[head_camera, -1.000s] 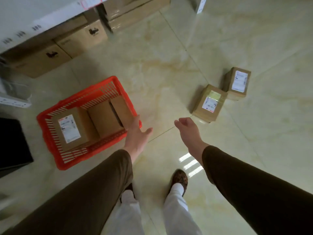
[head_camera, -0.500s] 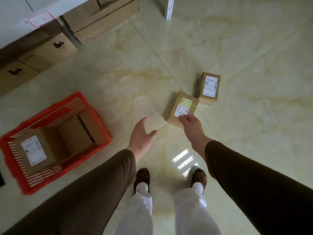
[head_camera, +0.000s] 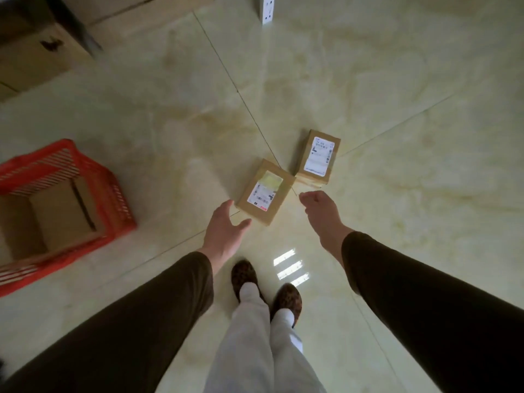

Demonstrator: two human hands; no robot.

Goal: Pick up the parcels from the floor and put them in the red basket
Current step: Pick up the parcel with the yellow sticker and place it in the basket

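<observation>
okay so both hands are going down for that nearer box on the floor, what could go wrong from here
1. The near parcel lies corner to corner with the far parcel; lifting it could nudge or tip that one.
2. Neither the left hand nor the right hand grips it yet, and both are open, so a hurried grab could slip on the smooth cardboard.
3. The red basket already holds boxes, so room may be tight and the parcel might sit on the rim.
</observation>
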